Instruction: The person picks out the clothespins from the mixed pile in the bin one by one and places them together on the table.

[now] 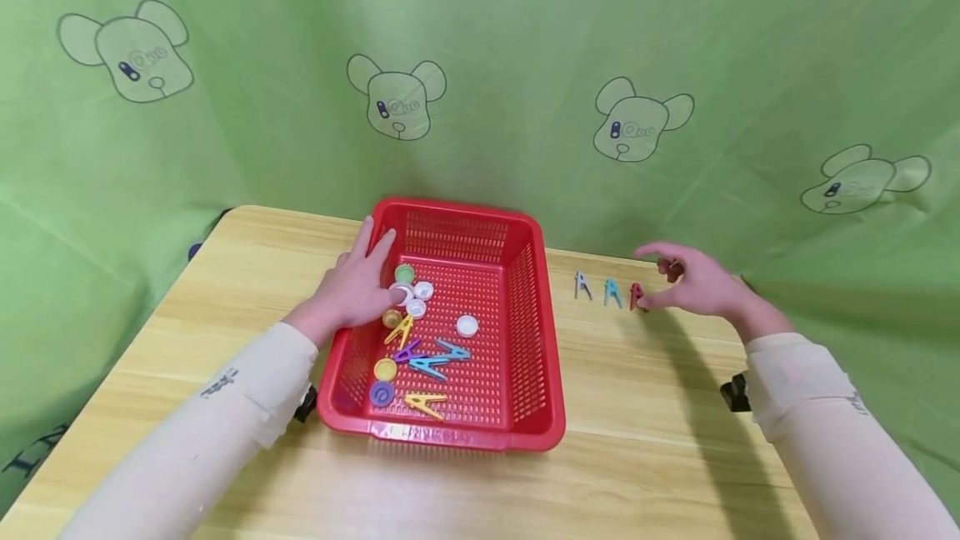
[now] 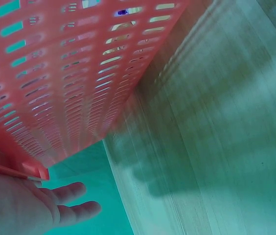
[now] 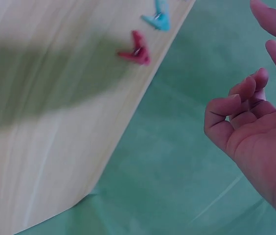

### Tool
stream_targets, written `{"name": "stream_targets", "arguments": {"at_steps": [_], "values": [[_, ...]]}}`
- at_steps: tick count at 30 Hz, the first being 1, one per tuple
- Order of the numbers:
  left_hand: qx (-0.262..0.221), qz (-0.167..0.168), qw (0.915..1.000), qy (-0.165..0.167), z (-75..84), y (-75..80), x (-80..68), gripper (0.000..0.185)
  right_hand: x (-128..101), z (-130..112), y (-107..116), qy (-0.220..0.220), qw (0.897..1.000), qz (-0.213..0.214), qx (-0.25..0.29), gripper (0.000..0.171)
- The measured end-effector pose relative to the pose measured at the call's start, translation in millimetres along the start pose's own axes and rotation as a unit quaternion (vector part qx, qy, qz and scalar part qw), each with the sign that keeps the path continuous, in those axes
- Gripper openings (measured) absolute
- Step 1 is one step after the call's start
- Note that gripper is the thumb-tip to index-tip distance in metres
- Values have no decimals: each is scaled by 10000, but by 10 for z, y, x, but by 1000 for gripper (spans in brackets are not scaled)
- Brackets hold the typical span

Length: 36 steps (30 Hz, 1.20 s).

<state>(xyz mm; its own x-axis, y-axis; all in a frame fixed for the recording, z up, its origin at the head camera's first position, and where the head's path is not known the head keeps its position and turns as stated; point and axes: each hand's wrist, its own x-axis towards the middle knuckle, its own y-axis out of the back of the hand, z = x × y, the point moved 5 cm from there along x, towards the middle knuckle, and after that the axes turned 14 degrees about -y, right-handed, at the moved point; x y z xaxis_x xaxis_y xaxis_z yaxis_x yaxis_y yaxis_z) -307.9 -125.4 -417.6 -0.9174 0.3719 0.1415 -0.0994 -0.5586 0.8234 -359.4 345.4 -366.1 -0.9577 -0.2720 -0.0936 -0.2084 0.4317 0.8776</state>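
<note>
My left hand (image 1: 356,286) rests over the left rim of a red plastic basket (image 1: 551,357), its fingers fairly straight and the thumb reaching inside. In the left wrist view, fingers (image 2: 79,210) stick out past the basket's slotted outer wall. Over the table's right side hovers my right hand (image 1: 697,282), thumb and index finger spread apart, the other fingers curled, nothing in its grasp. Closest to it is a red clothespin (image 1: 637,297), apart from the hand in the right wrist view. Left of that lie a light blue clothespin (image 1: 612,292) and a pale grey-purple clothespin (image 1: 582,285).
Inside the basket are several bottle caps, such as a white cap (image 1: 467,326) and a purple cap (image 1: 381,393), plus clothespins including a yellow one (image 1: 425,404). The wooden table (image 1: 637,457) ends at the back against a green curtain (image 1: 517,90).
</note>
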Motion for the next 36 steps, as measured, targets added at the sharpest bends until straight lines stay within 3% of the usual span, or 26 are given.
{"name": "stream_targets", "arguments": {"at_steps": [8, 21, 36], "values": [[25, 12, 10000, 67, -5, 1, 5, 93, 46, -370, -29, 299, 9995, -32, -3, 65], [-54, 12, 10000, 60, 15, -1, -11, 93, 60, -1062, -183, 1153, 9929, -47, -300, 65], [-101, -17, 9999, 117, 21, 2, -14, 93, 110, -1541, -419, 1728, 9842, -322, -234, 66]]}}
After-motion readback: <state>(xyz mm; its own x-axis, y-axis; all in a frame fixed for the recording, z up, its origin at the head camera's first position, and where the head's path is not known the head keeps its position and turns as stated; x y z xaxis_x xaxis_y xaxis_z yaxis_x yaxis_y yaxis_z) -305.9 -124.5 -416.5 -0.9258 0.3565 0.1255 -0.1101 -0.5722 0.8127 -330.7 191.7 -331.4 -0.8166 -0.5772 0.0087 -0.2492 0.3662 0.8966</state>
